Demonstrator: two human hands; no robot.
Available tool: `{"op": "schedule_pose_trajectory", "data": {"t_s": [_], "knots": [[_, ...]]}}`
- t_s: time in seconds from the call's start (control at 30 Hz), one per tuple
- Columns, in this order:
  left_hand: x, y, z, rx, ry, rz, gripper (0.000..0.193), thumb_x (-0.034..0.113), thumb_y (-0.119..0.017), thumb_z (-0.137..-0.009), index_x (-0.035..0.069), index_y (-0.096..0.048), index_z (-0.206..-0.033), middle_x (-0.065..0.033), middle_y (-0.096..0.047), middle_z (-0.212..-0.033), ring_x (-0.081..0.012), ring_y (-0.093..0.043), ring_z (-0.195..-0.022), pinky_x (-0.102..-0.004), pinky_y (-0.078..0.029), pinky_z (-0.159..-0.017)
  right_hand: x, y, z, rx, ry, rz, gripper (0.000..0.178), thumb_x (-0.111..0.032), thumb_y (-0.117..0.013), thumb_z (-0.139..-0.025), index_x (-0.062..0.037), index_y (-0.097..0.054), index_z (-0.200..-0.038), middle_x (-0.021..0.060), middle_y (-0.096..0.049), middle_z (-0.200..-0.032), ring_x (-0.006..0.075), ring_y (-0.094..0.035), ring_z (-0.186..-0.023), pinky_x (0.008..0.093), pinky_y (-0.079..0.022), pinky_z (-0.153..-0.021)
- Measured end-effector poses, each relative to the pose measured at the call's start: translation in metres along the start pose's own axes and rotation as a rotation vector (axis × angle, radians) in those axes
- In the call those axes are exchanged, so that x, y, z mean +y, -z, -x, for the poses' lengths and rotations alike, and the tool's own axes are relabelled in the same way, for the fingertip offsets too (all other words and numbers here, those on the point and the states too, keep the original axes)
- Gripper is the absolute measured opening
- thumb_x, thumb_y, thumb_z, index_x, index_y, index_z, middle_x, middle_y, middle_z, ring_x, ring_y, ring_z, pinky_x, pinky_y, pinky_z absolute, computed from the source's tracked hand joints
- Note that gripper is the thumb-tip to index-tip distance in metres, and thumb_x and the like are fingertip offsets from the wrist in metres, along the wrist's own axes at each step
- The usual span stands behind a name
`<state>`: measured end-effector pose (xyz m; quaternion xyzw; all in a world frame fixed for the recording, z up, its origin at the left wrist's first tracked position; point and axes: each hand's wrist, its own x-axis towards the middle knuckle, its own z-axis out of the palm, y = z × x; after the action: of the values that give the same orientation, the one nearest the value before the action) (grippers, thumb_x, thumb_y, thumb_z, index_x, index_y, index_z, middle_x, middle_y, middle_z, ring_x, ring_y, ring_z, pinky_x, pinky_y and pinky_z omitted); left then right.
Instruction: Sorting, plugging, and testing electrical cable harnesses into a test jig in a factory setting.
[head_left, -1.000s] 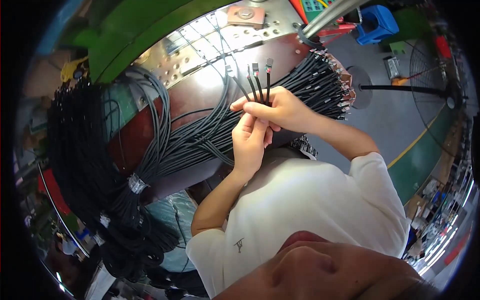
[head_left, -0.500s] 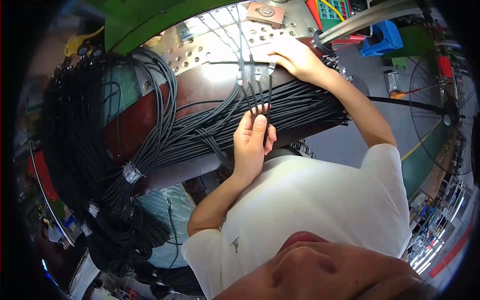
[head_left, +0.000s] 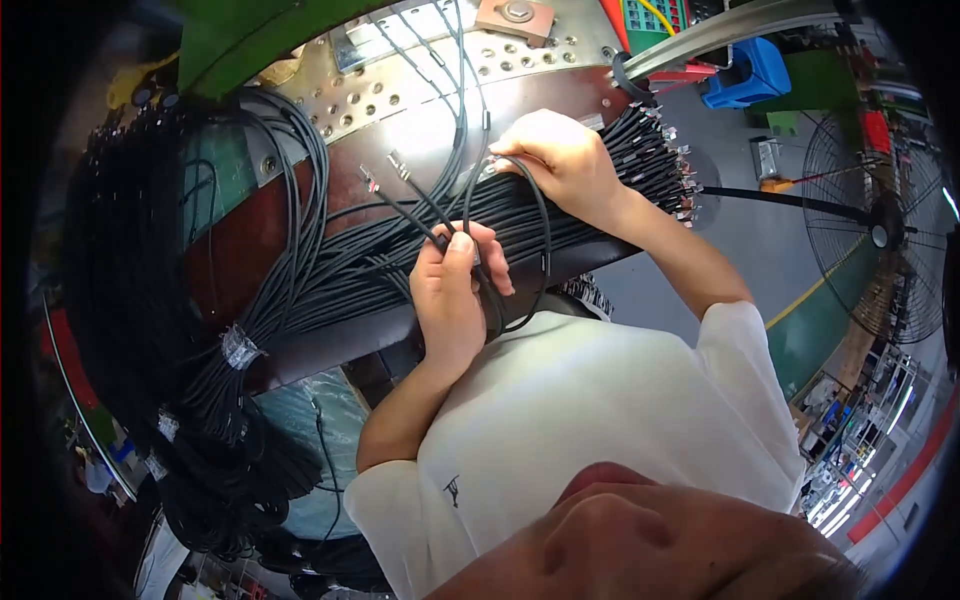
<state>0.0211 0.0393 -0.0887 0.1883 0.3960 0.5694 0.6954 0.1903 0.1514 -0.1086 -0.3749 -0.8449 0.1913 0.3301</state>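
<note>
My left hand is closed round several thin black cables, thumb pressed on top. Two of their ends, with small metal connectors, stick up to the left beyond the fingers. Up and to the right, my right hand pinches the end of a black cable, which bends in a loop back toward my left hand. The fingers partly cover that cable's end. Under both hands lies a thick bundle of black cables along the dark red-brown bench edge, its connector ends at the right.
Silvery tape binds the bundle at the left, near a hanging mass of black cables. Behind stands a perforated metal plate with a bolted block. A blue stool and a black fan are at the right.
My left hand has shifted left, and the cable ends in it now lean left. My right hand has come down and left, bending one cable into a loop; the bundle's right end is uncovered.
</note>
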Motion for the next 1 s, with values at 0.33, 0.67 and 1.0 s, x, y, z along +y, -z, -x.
{"op": "schedule_pose_trajectory", "data": {"t_s": [0.33, 0.67, 1.0], "knots": [[-0.004, 0.006, 0.014, 0.134, -0.026, 0.078, 0.025, 0.024, -0.041, -0.101, 0.003, -0.053, -0.095, -0.0073, -0.055, -0.07, -0.0122, -0.05, -0.056, -0.0244, -0.044, -0.052, 0.002, -0.009, -0.001, -0.154, -0.156, -0.369, 0.015, -0.007, -0.071, -0.079, 0.0002, -0.062, -0.088, 0.0087, -0.064, -0.092, 0.0205, -0.062, -0.083, 0.03, -0.049, -0.074], [-0.004, 0.008, 0.016, 0.021, 0.099, -0.033, 0.027, 0.024, -0.043, -0.101, 0.001, -0.057, -0.102, -0.0055, -0.059, -0.075, -0.0088, -0.053, -0.061, -0.0222, -0.046, -0.057, -0.001, -0.011, 0.001, -0.091, 0.038, -0.023, 0.021, -0.01, -0.073, -0.074, -0.0023, -0.057, -0.085, 0.008, -0.063, -0.091, 0.0254, -0.061, -0.084, 0.0333, -0.051, -0.071], [-0.004, -0.001, 0.006, -0.034, 0.225, -0.07, 0.029, 0.025, -0.047, -0.099, -0.001, -0.059, -0.101, -0.005, -0.06, -0.073, -0.008, -0.053, -0.058, -0.0216, -0.046, -0.055, -0.008, -0.007, -0.007, -0.147, 0.171, 0.214, 0.016, -0.014, -0.063, -0.074, -0.0071, -0.057, -0.087, 0.0042, -0.057, -0.085, 0.0223, -0.058, -0.081, 0.0323, -0.05, -0.068]]}}
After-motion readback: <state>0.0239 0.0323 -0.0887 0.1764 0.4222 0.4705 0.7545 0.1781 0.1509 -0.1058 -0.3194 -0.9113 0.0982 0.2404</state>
